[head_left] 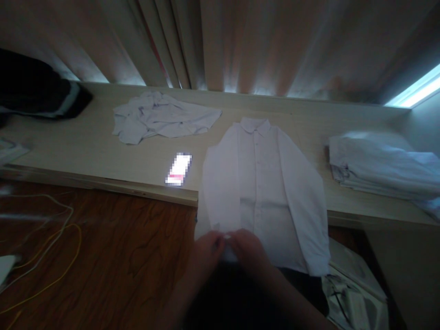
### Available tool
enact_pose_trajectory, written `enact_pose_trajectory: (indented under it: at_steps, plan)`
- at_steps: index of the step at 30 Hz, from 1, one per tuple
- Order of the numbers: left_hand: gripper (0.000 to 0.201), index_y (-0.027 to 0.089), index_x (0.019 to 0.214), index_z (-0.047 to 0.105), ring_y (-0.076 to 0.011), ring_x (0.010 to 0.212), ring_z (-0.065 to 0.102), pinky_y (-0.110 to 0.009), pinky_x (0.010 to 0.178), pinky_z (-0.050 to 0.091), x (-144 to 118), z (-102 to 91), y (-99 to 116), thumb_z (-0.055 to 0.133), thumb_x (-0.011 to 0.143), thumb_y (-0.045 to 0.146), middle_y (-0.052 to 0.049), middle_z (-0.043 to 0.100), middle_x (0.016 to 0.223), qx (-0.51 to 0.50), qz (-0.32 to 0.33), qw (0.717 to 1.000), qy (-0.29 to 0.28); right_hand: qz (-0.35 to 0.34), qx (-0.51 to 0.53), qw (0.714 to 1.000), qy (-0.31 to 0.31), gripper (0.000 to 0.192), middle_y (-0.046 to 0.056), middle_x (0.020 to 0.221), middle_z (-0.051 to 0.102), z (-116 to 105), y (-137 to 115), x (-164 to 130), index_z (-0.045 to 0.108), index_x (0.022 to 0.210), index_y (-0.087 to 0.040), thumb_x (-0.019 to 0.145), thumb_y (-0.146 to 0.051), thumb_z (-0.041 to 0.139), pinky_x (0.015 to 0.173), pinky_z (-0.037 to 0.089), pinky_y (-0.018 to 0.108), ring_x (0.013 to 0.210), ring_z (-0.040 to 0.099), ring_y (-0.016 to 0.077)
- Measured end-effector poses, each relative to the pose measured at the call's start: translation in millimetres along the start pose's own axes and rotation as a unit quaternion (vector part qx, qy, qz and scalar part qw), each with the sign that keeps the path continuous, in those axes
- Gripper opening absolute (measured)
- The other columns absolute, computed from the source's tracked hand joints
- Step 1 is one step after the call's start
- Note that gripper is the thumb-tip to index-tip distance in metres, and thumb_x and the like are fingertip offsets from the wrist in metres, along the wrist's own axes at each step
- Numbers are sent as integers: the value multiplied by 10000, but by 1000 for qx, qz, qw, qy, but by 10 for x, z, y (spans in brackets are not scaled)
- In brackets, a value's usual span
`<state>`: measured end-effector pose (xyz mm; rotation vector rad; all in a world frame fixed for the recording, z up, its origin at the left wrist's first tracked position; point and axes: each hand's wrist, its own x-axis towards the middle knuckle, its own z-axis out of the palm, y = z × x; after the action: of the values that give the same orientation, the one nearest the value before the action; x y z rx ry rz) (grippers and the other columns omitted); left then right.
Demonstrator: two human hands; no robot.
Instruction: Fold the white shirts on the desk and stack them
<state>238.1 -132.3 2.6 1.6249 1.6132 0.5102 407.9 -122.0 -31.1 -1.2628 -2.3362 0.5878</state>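
Observation:
A white long-sleeved shirt (264, 183) lies front up, its collar towards the curtain and its lower part hanging over the ledge's front edge. Its buttons run down the middle. The sleeve on the left (222, 192) lies straight down along the shirt's side. At that sleeve's cuff end, my left hand (209, 245) and my right hand (245, 245) come close together, fingers pinched on the white cloth. The exact part of the cuff between the fingertips is too blurred to make out. On the right, the other sleeve (302, 201) hangs loose.
A crumpled white garment (161, 117) and a lit phone (178, 168) lie on the wooden ledge (89, 146) to the left. Folded white clothes (381, 165) are stacked at right. A dark bag-like item (34, 87) sits far left. Cables (77, 247) cross the floor.

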Motion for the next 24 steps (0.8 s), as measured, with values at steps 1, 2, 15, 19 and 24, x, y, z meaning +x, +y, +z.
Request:
enact_pose_trajectory:
  at_steps: [1,2,15,19,24]
  plan:
    - [291,240,926,645,-160,860,623,-280,796,475,3,-3,1,401,884,393,-18,688,911,3,-4,1000,-6,-2,-9,1000,-3,213,62,833,665,5,3,0,628,898,-207,890,-150,423,720,448,301,762,587,178]
    - [297,240,926,646,-162,855,624,-281,790,476,4,-5,4,397,885,397,-19,687,907,6,-5,1000,-12,-2,-17,1000,-6,206,60,834,668,10,5,-2,628,905,-207,882,-145,434,714,446,298,760,588,177]
    - [297,246,931,627,-163,870,615,-283,800,459,-5,13,60,375,893,400,-18,681,928,-6,-17,1000,-7,30,-87,995,28,210,26,692,601,41,-38,4,578,751,-211,876,-145,423,620,349,278,646,523,157]
    - [347,248,952,631,-171,857,621,-297,795,469,-14,30,56,346,897,438,-25,688,934,4,-27,1000,-9,38,-91,994,37,225,27,661,575,11,-68,5,544,705,-209,870,-139,409,608,333,279,627,507,157]
    - [358,247,958,637,-178,882,626,-313,815,473,-31,57,53,339,898,437,-27,694,948,-2,-29,1000,2,69,-77,994,22,210,32,668,577,4,-72,9,542,706,-212,883,-186,432,588,331,283,616,505,162]
